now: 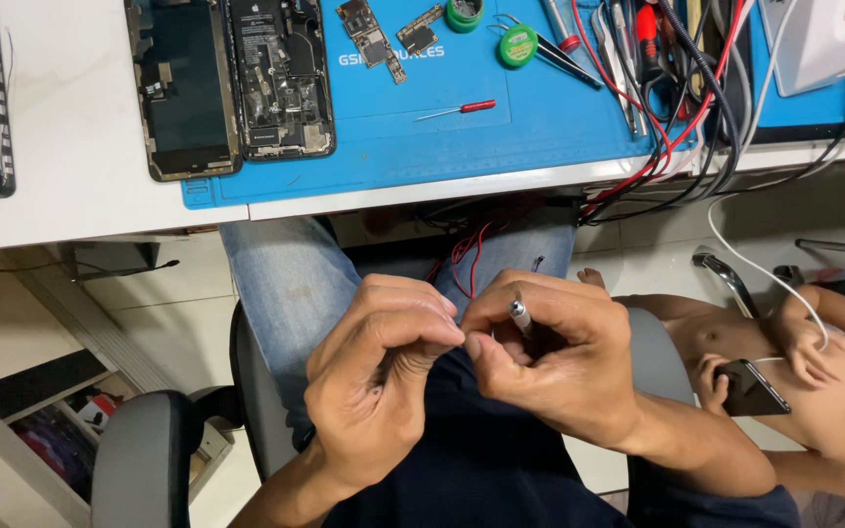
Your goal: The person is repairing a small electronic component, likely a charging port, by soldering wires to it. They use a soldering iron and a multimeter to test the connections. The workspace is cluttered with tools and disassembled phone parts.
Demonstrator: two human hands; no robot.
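Head view. Left hand (378,376): held over the lap, below the worktop's (70,147) front edge, fingers curled, thumb and forefinger pinched at the tip of a small silver tool (519,315). Right hand (555,357): clenched around the same tool, whose metal end sticks up between its fingers. The two hands touch at the fingertips. Blue mat (501,127): lies along the worktop's front edge. On it: an opened phone (232,83) at its left end, a red-handled screwdriver (462,110) near the middle, tangled cables (677,108) at the right. Another person's hand (714,376), lower right, grips a dark phone (750,389).
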